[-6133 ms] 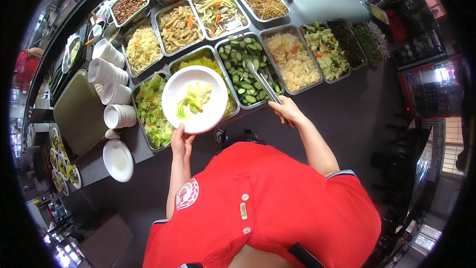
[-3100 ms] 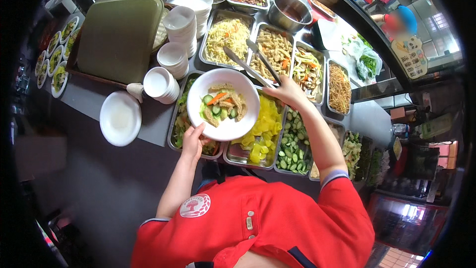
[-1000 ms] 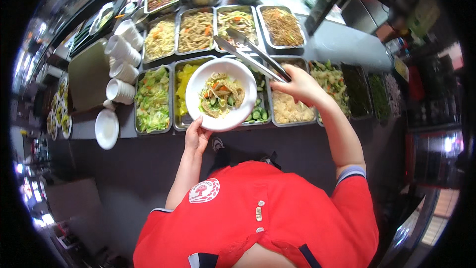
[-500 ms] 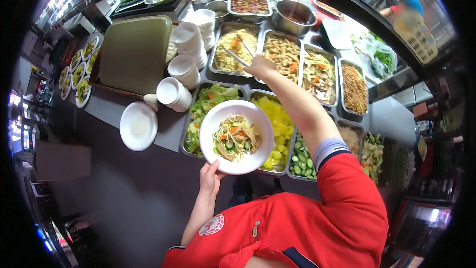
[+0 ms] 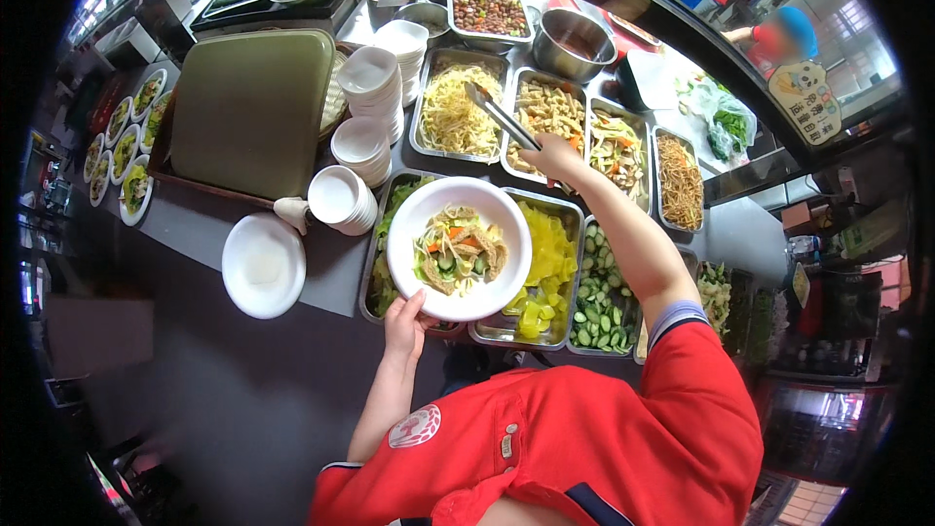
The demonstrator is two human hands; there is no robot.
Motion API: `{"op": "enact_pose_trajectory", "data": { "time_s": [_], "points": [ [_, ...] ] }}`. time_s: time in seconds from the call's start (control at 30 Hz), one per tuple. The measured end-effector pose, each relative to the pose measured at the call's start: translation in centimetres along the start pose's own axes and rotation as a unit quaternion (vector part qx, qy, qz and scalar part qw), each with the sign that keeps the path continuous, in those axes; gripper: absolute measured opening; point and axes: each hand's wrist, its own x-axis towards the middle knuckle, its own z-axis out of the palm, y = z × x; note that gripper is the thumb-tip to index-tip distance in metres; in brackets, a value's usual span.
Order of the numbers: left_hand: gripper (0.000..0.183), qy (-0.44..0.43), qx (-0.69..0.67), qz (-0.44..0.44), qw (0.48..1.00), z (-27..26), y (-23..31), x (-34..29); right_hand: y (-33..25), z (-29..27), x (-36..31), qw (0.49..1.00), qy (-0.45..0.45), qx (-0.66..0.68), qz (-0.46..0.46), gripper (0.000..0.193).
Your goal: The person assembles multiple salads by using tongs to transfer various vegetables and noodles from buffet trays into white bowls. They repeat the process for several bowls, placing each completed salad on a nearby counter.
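Note:
My left hand [image 5: 404, 323] grips a white bowl [image 5: 401, 251] by its near edge. Brown slices, bean sprouts, cucumber and orange shreds lie in it. The bowl is held above the front trays and hides part of the leafy greens [image 5: 382, 278]. In my right hand [image 5: 553, 158] is a pair of metal tongs [image 5: 503, 117]. Their tips come close together above the right side of the bean sprouts [image 5: 453, 117], and no food shows between them. Under the right hand are brown cooked strips [image 5: 550, 107]. Yellow slices [image 5: 547, 251] lie right of the bowl.
Stacked white bowls [image 5: 341, 197] stand left of the trays, near a large upturned olive tray [image 5: 251, 107]. A white plate [image 5: 263, 258] sits at the counter's left edge. Filled plates [image 5: 136, 190] are farther left. Beyond the glass is a person in a blue cap [image 5: 799, 31].
My right hand has moved slightly right and nearer to me, and the spread tongs have closed. The orange shreds seen at their tips have left the sprouts. The bowl stays in my left hand.

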Motion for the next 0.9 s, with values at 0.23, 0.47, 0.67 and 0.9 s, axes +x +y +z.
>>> {"op": "enact_pose_trajectory", "data": {
  "time_s": [0.23, 0.47, 0.67, 0.9],
  "points": [
    [0.026, 0.002, 0.031, -0.009, 0.999, 2.7, 0.8, 1.4, -0.3, -3.9, -3.1, 0.996, 0.071, 0.041, -0.023, 0.037],
    [0.027, -0.008, 0.068, -0.006, 0.998, 4.6, -0.3, 4.6, -0.3, -8.0, -9.4, 0.993, 0.090, 0.069, -0.031, 0.039],
    [0.030, -0.011, 0.102, -0.004, 0.995, 7.3, -0.8, 6.0, 1.0, -10.4, -20.3, 0.986, 0.096, 0.128, -0.048, 0.023],
    [0.036, -0.077, 0.140, -0.003, 0.987, 13.0, -3.2, 3.1, 8.8, -8.1, -28.8, 0.985, 0.001, 0.173, 0.013, 0.028]
  ]
}}
